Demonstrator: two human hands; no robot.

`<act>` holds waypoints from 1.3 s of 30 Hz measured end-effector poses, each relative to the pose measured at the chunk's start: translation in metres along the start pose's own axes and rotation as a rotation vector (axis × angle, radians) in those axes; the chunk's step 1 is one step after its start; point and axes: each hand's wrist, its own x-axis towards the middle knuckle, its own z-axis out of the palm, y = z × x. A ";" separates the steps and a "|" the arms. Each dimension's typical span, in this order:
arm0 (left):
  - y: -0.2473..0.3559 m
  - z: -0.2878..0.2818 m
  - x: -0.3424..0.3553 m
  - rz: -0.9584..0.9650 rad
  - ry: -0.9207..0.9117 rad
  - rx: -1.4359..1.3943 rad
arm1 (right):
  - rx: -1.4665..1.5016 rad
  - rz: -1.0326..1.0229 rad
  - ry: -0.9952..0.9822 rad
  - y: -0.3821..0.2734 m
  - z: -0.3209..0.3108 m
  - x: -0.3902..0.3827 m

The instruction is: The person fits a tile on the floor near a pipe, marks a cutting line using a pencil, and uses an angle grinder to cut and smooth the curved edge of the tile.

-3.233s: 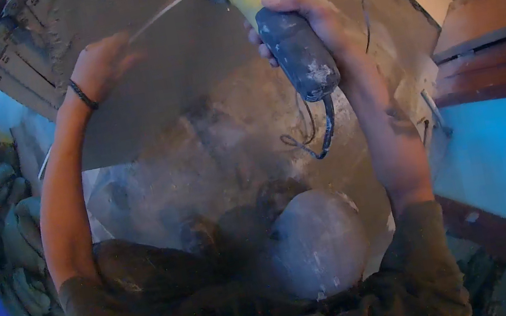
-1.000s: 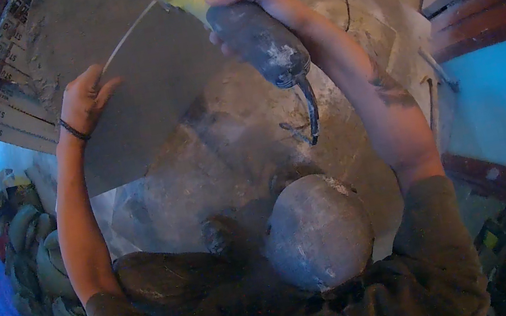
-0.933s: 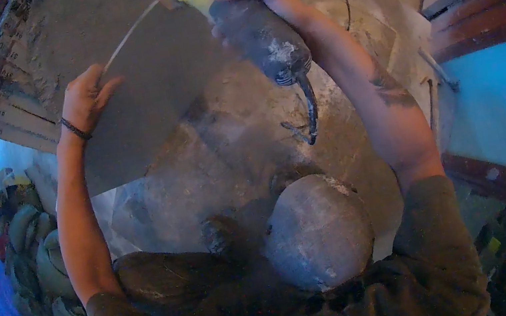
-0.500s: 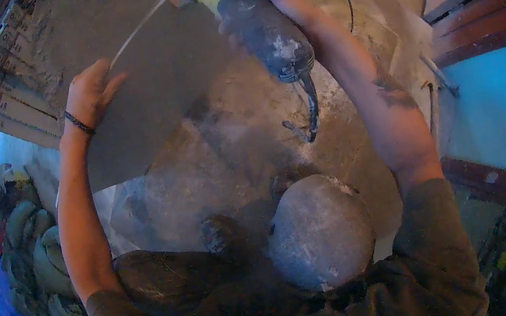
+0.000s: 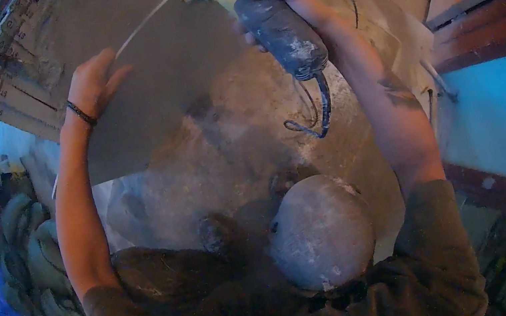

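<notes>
In my right hand (image 5: 283,0) is an angle grinder (image 5: 282,34) with a yellow front and a dusty dark grey body. My fingers and thumb wrap round its body near the yellow part. Its black cable (image 5: 324,101) loops down from the back end to the floor. The tool's front end lies at the top edge of the view, and its disc cannot be made out. Below it spreads a large flat grey slab (image 5: 148,102) with a pale line along its far edge. My left hand (image 5: 96,84) rests at that slab's left side, thumb apart from the fingers, holding nothing.
Stacked boxes (image 5: 21,107) stand at the far left, with crumpled sacks (image 5: 25,245) nearer me. Pale dust coats the floor (image 5: 221,130). A dusty, rounded grey shape (image 5: 320,234) sits low in the middle. Brown boards (image 5: 481,30) and a light blue panel (image 5: 502,114) line the right.
The grinder and my right hand have shifted slightly right and nearer me. More of the slab's pale far edge shows. My left hand keeps nearly the same place.
</notes>
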 end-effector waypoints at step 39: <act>-0.018 0.011 -0.001 0.063 0.062 -0.039 | -0.075 0.076 0.075 0.012 -0.016 0.024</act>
